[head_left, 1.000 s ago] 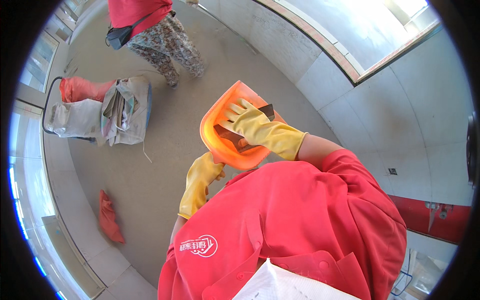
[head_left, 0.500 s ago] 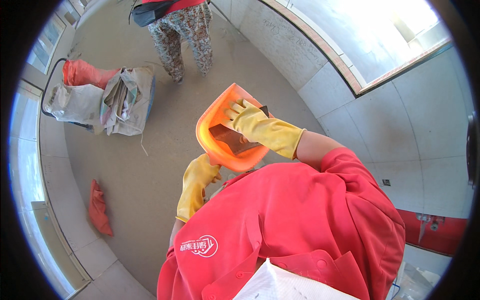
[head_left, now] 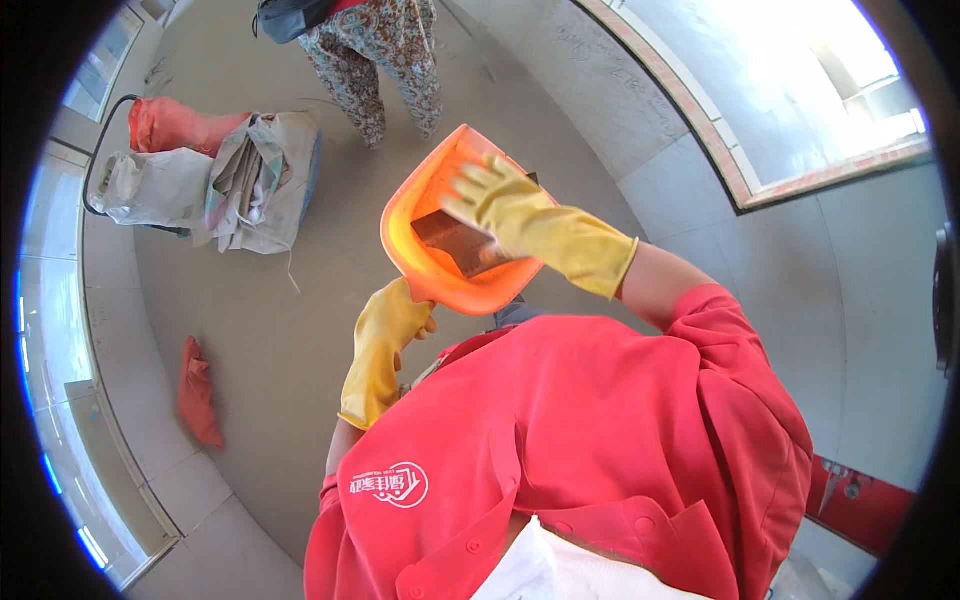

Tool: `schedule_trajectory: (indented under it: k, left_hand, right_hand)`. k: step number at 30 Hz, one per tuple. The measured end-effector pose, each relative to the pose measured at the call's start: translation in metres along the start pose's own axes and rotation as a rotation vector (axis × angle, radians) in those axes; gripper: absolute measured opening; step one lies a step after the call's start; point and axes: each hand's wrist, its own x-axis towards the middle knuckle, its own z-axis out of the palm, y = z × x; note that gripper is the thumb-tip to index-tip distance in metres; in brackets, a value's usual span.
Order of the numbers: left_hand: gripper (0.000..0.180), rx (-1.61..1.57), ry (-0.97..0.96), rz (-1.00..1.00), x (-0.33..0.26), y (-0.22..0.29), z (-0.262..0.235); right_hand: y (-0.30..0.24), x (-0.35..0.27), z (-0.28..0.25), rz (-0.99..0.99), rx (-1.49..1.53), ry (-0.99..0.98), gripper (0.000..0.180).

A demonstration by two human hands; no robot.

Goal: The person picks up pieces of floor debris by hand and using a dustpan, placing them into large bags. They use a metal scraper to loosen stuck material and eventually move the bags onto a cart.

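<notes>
In front of my chest is an orange plastic basin (head_left: 405, 220), tilted so that its hollow side faces up to me. My left hand (head_left: 390, 325), in a yellow rubber glove, is closed on its lower left corner. My right hand (head_left: 505, 210), gloved the same, lies over the hollow with its fingers stretched and spread, somewhat blurred. A flat dark brown piece (head_left: 455, 243) sits inside the basin, partly covered by the right palm. Its dark far corner shows past the hand. Whether the right thumb presses on it, I cannot tell.
A cart at the left carries a red sack (head_left: 185, 127), a white sack (head_left: 160, 190) and an open woven bag (head_left: 265, 190). Another red sack (head_left: 198, 395) lies on the floor. A person (head_left: 375, 60) in patterned trousers stands ahead. A window (head_left: 770, 90) opens in the right wall.
The basin, the brown piece and both hands have shifted slightly up in the picture. The right hand has moved a little to the right, with fingers still spread.
</notes>
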Motion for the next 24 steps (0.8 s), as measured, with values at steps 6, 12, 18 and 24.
schedule_trajectory:
  k: [6,12,18,24]
  left_hand:
    - [0.030,0.015,-0.029,-0.146,0.103,0.194,0.028]
    - [0.035,0.028,0.036,-0.287,0.225,0.340,0.011]
    - [0.036,0.002,0.021,-0.345,0.233,0.362,-0.031]
    - [0.038,-0.012,-0.040,-0.308,0.273,0.297,-0.114]
  right_hand:
    - [0.204,0.001,0.065,-0.286,-0.089,-0.033,0.061]
    - [0.376,0.075,0.136,-0.390,0.034,0.098,0.054]
    - [0.396,0.097,0.093,-0.436,0.170,0.016,0.061]
    - [0.366,0.207,0.055,-0.272,0.285,0.050,0.026]
